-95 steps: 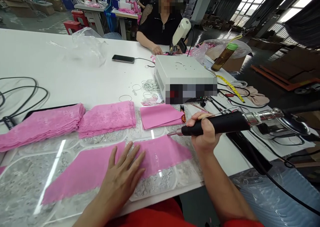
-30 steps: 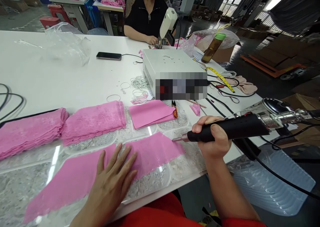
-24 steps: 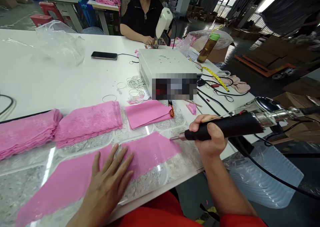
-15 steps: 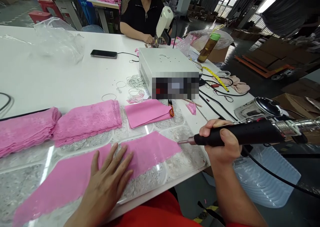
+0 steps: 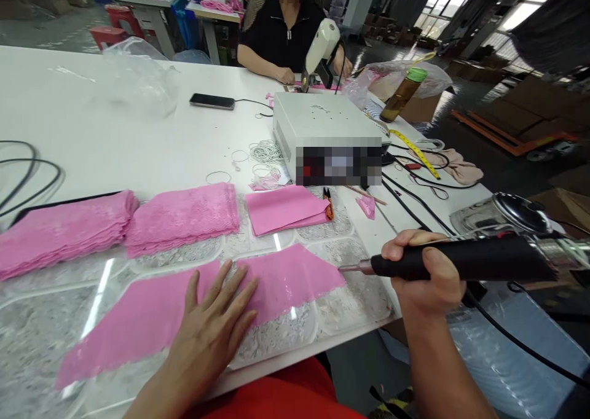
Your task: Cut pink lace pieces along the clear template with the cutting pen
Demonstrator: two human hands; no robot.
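Observation:
A cut piece of pink fabric (image 5: 281, 284) lies flat on the marble-patterned mat (image 5: 258, 352). My left hand (image 5: 214, 317) rests on its middle, fingers spread and palm down. My right hand (image 5: 426, 271) is wrapped round the black corded hand tool (image 5: 488, 259), which has a thin metal tip. That tip points left and meets the right end of the fabric, at its corner. Beyond my hands lie a folded pink cloth (image 5: 286, 210) and two stacks of pink lace pieces, one in the middle (image 5: 184, 219) and one at the left (image 5: 69, 231). Orange-handled snips (image 5: 329, 207) sit beside the folded cloth.
A grey control box (image 5: 327, 115) stands behind the mat, with cables running right. Near it are a phone (image 5: 212, 101), a yellow tape measure (image 5: 415, 153), a brown bottle (image 5: 403, 96) and a lidded glass jar (image 5: 502, 213). Across the table a person (image 5: 286, 32) sits at a machine (image 5: 320, 47).
My view has swung slightly left, so everything sits further right. My left hand stays on the fabric, and the tool tip stays at its right end. The person's other hand now shows beside the machine.

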